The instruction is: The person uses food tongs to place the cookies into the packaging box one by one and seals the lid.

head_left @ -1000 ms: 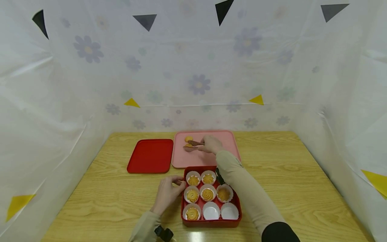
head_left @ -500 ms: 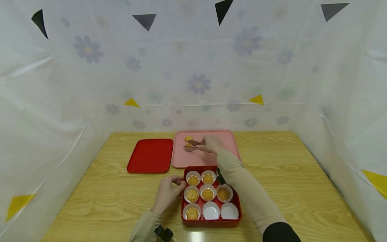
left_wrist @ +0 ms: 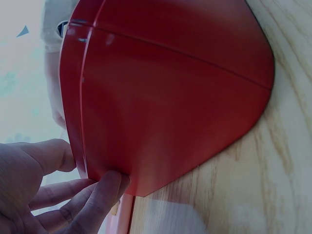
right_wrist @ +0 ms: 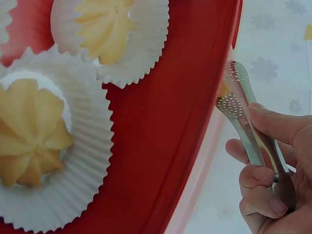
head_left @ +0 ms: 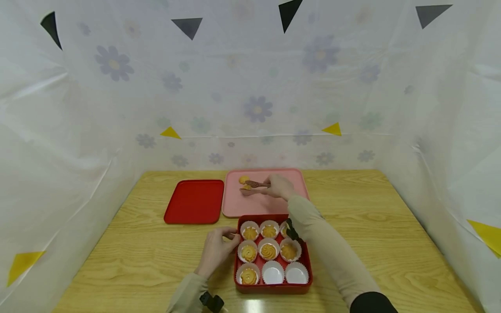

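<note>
Cookies [head_left: 268, 251] sit in seven of the nine fluted paper cups [head_left: 273, 273] inside the red box [head_left: 274, 289], which stands on the desk [head_left: 372, 217] just right of the left hand [head_left: 218, 248]. Two cups show their white bottoms, both in the row farthest from the right hand [head_left: 279, 187]; the remaining cup of that row, on the left hand's side, holds a cookie. Below the right hand, a black wrist device [head_left: 292, 232] partly covers the box's far right cup.

Under the right hand lies the pink tray [head_left: 231, 208], with two loose cookies [head_left: 243, 179] just left of the fingers. The right hand grips tongs [head_left: 256, 184], their arms close together and their tips around the nearer loose cookie; whether they clamp it I cannot tell. Farther left of the right hand, and ahead of the left hand, is a flat red tray [head_left: 195, 202].

The left hand pinches the box near its far left corner. Only the left wrist view shows the smooth outer wall there, with a line running along it and fingertips against it; the contents are hidden. The right wrist view alone reveals the tongs' perforated metal tips, the thumb on one arm, and fingers curled around the other.
</note>
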Demonstrator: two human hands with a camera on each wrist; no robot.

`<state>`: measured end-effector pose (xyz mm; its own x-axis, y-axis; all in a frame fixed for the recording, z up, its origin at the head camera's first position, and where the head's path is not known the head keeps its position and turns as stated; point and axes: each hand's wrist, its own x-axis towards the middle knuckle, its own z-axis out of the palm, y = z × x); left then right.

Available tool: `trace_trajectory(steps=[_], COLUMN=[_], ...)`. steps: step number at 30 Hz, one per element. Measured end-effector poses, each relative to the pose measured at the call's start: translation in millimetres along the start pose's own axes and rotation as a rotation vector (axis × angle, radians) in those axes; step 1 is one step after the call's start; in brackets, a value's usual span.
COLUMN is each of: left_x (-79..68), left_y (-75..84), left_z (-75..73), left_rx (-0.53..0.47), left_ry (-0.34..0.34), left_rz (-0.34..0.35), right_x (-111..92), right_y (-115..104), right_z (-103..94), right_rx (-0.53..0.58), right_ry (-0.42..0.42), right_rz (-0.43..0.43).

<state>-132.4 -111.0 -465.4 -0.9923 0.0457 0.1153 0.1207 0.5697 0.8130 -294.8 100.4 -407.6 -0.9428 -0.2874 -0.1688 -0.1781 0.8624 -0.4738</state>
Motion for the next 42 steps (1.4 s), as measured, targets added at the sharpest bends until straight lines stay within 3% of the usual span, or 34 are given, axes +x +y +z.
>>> trace_trajectory(steps=[20,28,42], left_x=[0.0,0.0,1.0], left_y=[0.0,0.0,1.8], left_z=[-1.3,-0.9,-1.9], left_rx=[-0.005,-0.002,-0.012], left_ry=[0.000,-0.004,-0.012], left_rz=[-0.007,-0.010,-0.011], right_x=[-5.2,-1.9,-10.9], right_y=[6.7,17.2,32.0], right_z=[-3.0,0.4,-11.7], right_rx=[0.072,0.226,0.296], right_ry=[-0.011,-0.094,-0.121], right_rz=[-0.086,-0.019,0.020])
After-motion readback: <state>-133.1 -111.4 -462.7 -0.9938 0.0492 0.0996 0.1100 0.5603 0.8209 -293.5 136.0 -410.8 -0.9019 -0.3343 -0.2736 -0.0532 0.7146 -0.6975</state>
